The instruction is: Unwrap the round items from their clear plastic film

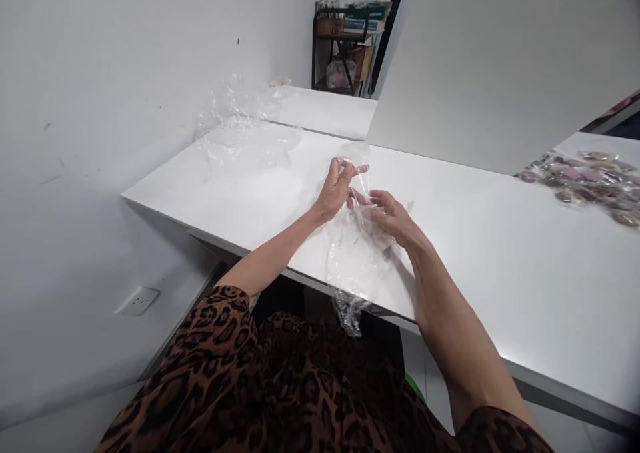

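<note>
Hanging end: the loose tail of the clear plastic film (350, 260) drops past the near edge of the desk (505, 260), in front of the person's patterned clothing (300, 386).
Right hand (393, 216): fingers curled against the film, inward of the near edge; I cannot tell how firmly they grip.
Left hand (337, 186): thumb and fingers closed on the film's upper part, slightly farther in, fingertips showing through it.
Film between the hands: raised and spread, its lower length crumpled towards the near edge. Something pinkish shows through; finger or item, I cannot tell.
Progress: this piece seems mid-handling, in hand and not yet laid down.
Wrapped packets (590, 180): grouped by the far edge, towards the right end; they look already packed in clear plastic.
Crumpled clear plastic (240, 133): heaped at the far left corner, by the wall (125, 73); whether waiting or discarded is unclear, so what is left cannot be counted.
White panel (490, 60): upright along the far edge.
Dark rack (341, 36): beyond the desk, carrying boxes.
</note>
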`<state>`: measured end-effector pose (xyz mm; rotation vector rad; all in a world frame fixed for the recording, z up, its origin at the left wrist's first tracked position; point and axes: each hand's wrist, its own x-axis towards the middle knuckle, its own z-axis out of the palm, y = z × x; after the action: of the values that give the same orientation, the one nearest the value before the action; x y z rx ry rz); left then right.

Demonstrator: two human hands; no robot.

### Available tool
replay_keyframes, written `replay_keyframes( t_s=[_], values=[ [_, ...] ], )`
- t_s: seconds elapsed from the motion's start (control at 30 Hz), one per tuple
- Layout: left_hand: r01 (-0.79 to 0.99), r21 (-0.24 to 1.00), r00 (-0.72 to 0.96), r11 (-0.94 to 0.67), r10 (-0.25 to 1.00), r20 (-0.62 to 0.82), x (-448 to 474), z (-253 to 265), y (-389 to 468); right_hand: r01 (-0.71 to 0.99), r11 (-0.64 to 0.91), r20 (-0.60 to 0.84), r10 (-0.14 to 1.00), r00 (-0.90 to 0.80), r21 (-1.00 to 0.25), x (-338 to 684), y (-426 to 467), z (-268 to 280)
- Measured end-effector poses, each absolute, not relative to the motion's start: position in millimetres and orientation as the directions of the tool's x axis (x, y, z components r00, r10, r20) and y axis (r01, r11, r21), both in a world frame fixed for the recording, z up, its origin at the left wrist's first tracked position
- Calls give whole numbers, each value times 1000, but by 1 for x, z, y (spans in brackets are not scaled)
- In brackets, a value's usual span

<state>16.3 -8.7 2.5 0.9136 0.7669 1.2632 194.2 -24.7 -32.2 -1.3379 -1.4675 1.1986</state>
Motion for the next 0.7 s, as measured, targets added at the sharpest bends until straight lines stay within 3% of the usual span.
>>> replay_keyframes(
  t_s=[0.07,0.17,0.3,0.43,0.53,0.6,0.7],
  values=[
    [-484,871,112,87,993,-37,15,8,-10,247,-34,-56,995,-84,-969,195,-23,-35],
    [-513,853,23,94,995,-96,9,17,-11,268,-66,-34,992,123,-961,208,-15,-40],
    [-507,862,-30,25,998,-47,0,22,-7,356,-21,101,942,321,-934,227,-7,-40],
    [-521,853,-46,5,998,-34,0,25,-6,349,169,194,980,37,-922,219,-13,-33],
    [-516,856,-18,30,999,-46,8,28,-8,413,223,139,965,-224,-883,201,-19,-34],
    [-529,848,10,39,999,-40,15,30,-11,457,248,122,950,-289,-854,192,-20,-37],
    [-527,849,21,40,999,-34,22,34,-14,446,250,145,956,-256,-860,192,-15,-43]
  ],
)
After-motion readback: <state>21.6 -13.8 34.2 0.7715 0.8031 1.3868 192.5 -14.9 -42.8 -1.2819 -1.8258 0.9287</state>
